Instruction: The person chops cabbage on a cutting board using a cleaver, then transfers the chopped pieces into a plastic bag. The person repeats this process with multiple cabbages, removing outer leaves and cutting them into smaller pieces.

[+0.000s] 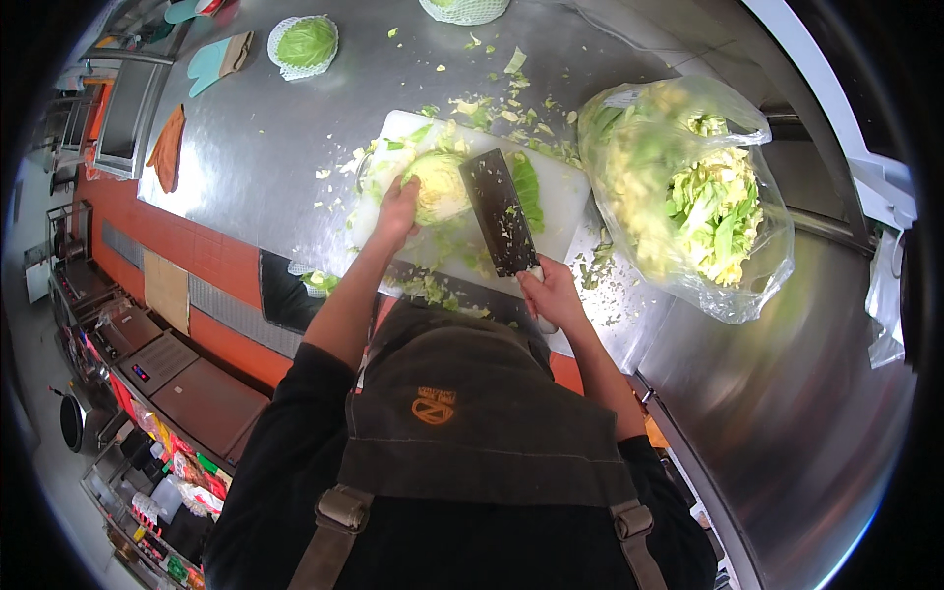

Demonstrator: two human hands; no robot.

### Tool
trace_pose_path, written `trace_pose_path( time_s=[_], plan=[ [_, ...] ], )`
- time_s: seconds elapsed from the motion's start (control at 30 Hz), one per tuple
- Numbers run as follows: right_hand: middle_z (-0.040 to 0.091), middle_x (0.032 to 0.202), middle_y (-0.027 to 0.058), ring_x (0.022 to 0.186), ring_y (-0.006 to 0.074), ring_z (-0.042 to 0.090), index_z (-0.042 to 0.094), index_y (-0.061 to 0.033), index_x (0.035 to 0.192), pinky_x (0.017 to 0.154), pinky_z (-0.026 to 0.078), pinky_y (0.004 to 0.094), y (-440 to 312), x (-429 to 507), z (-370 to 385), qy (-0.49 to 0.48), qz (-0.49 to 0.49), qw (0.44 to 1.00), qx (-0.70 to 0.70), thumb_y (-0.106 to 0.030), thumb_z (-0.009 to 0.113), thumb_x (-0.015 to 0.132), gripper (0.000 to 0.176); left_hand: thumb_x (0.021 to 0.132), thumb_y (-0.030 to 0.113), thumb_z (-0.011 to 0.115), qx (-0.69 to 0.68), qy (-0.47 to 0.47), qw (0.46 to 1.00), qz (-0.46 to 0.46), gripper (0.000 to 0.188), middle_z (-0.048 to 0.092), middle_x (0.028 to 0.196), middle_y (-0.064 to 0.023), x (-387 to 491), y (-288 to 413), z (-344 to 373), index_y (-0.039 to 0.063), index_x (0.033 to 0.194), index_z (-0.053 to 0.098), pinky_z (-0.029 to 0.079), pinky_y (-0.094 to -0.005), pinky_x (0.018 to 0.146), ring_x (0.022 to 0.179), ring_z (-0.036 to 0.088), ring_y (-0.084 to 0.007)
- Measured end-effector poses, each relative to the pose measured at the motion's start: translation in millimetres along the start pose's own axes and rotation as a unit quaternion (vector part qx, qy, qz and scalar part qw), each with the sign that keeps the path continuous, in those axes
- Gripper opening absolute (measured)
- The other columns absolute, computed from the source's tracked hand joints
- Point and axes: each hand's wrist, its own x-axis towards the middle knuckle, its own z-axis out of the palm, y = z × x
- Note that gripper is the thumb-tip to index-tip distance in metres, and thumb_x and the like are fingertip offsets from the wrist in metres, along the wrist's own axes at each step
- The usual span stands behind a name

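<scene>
My left hand (400, 214) grips the left side of a cut cabbage (441, 190), whose pale yellow inside shows. The cabbage rests on a white cutting board (564, 190) strewn with shreds. In my right hand (548, 293) is the light handle of a cleaver (501, 214). Its broad dark blade, dotted with cabbage bits, is just right of the cabbage and points away from me. A loose green cabbage leaf (526, 193) lies on the board, partly hidden behind the blade.
A clear plastic bag (774, 251) full of cut cabbage stands right of the board. Net-wrapped cabbages (306, 44) (466, 9) sit on the far side of the steel table (243, 140). An oven mitt (214, 63) and an orange cloth (168, 151) lie at left. Scraps surround the board.
</scene>
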Motion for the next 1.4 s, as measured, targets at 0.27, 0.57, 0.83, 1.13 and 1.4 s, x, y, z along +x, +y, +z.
trace_pose_path(
  time_s=[0.27,0.57,0.83,1.13,1.4],
  plan=[
    [0.06,0.063,0.0032,0.046,0.0124,0.055,0.063,-0.0003,0.11,0.043,0.045,0.0315,10,76,38,-0.019,-0.061,0.998,0.019,-0.012,0.064,0.108,0.012,0.113,0.046,0.057,0.071,0.027,0.997,0.0,0.057,0.067,0.086,0.0023,15,-15,-2,0.013,0.159,0.049,0.035,-0.0295,0.045,0.062,0.055,-0.0082],
    [0.061,0.065,0.0022,0.047,0.0113,0.055,0.068,-0.002,0.115,0.044,0.045,0.032,2,96,62,0.012,-0.075,0.997,0.001,-0.011,0.066,0.105,0.014,0.103,0.057,0.068,0.492,0.114,0.796,0.333,0.076,0.067,0.126,-0.0295,-31,12,-3,-0.004,0.145,0.057,0.054,-0.0528,0.095,0.111,0.067,-0.0481],
    [0.065,0.073,0.0009,0.051,0.0094,0.057,0.071,-0.0049,0.122,0.047,0.047,0.031,11,98,63,0.017,-0.093,0.994,-0.058,-0.01,0.068,0.103,0.02,0.099,0.027,0.073,0.547,-0.019,0.744,0.382,0.047,0.063,0.119,-0.0286,-53,35,20,-0.004,0.134,0.061,0.056,-0.0503,0.097,0.111,0.067,-0.045],
    [0.07,0.075,0.0064,0.054,0.0123,0.061,0.071,-0.0028,0.122,0.05,0.049,0.0314,29,117,38,0.029,-0.111,0.986,-0.123,-0.019,0.071,0.1,0.027,0.103,0.018,0.061,0.224,0.136,0.943,0.206,0.033,0.077,0.101,-0.0244,-125,-9,-130,-0.005,0.125,0.069,0.059,-0.0434,0.086,0.093,0.077,-0.0326],
    [0.06,0.065,0.0017,0.047,0.0111,0.055,0.069,-0.003,0.108,0.045,0.046,0.0308,13,115,33,-0.01,-0.071,0.997,-0.013,-0.01,0.069,0.102,0.009,0.099,0.047,0.073,0.415,0.318,0.852,0.019,0.064,0.077,0.107,-0.0305,-137,-117,-291,-0.014,0.118,0.068,0.058,-0.0466,0.094,0.106,0.076,-0.045]
  ],
)
